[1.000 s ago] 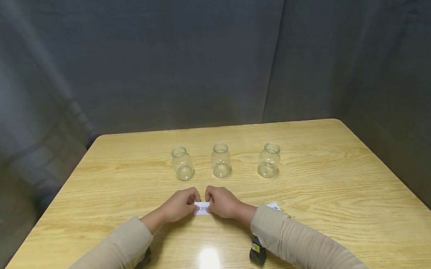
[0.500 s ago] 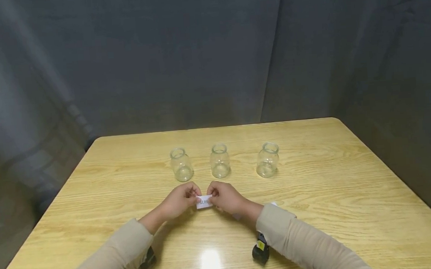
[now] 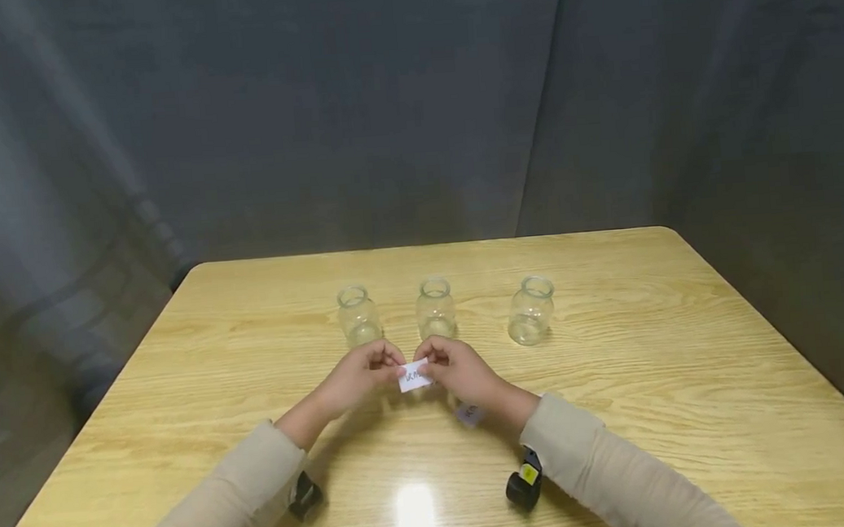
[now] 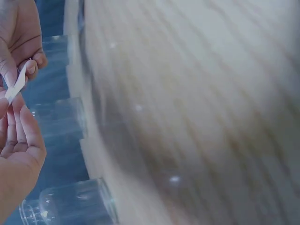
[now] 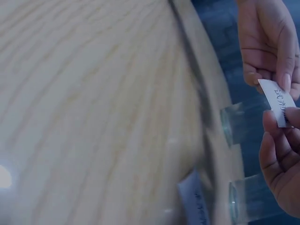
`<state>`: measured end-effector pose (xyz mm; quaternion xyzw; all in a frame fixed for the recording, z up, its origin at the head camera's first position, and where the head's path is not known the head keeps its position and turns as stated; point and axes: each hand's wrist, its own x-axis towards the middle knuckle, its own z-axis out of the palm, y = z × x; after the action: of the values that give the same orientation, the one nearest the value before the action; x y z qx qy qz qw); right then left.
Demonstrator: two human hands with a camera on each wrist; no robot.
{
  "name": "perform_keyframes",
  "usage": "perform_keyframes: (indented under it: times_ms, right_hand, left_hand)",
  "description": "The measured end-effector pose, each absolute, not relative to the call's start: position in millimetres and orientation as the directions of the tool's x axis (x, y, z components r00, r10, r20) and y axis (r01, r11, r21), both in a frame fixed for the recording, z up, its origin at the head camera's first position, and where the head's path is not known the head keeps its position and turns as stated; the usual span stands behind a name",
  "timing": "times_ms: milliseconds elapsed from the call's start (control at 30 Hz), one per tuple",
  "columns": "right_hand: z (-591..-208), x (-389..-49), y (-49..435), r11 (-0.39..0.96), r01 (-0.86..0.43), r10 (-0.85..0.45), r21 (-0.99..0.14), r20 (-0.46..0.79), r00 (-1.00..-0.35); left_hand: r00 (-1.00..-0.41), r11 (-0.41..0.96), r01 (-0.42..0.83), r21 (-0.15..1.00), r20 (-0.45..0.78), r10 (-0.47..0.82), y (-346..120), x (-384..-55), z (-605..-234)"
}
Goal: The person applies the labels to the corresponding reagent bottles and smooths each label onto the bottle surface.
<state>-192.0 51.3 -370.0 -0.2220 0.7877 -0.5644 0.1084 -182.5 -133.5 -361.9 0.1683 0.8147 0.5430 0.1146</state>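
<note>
A small white paper label (image 3: 413,376) with handwritten characters is stretched between my two hands, above the table in front of the jars. My left hand (image 3: 360,376) pinches its left end, thumb on the near face. The right hand (image 3: 466,372) pinches the other end the same way. In the right wrist view the label (image 5: 277,101) shows dark writing; the left wrist view catches this label (image 4: 18,85) nearly edge-on. Beyond the hands stand a left glass jar (image 3: 358,317), a middle glass jar (image 3: 436,310) and a right glass jar (image 3: 531,311), all upright and uncovered.
Another written label (image 3: 469,414) lies on the wooden table (image 3: 663,345), partly under the right wrist. A black wrist camera (image 3: 523,489) hangs beneath the right sleeve, and a second wrist camera (image 3: 306,496) beneath the left. A dark grey curtain (image 3: 353,113) surrounds the table's far side.
Both hands have moved forward and slightly right with the label, nearer the jars. The label on the table by the right wrist has come into view.
</note>
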Motion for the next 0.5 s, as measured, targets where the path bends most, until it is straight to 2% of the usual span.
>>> perform_keyframes:
  times_ms: [500]
  right_hand:
    - [-355.0, -190.4, 62.5, 0.207, -0.170, -0.419, -0.963, 0.070, -0.905]
  left_hand:
    - [-0.879, 0.190, 0.056, 0.980, -0.042, 0.475, -133.6, -184.4, -352.6]
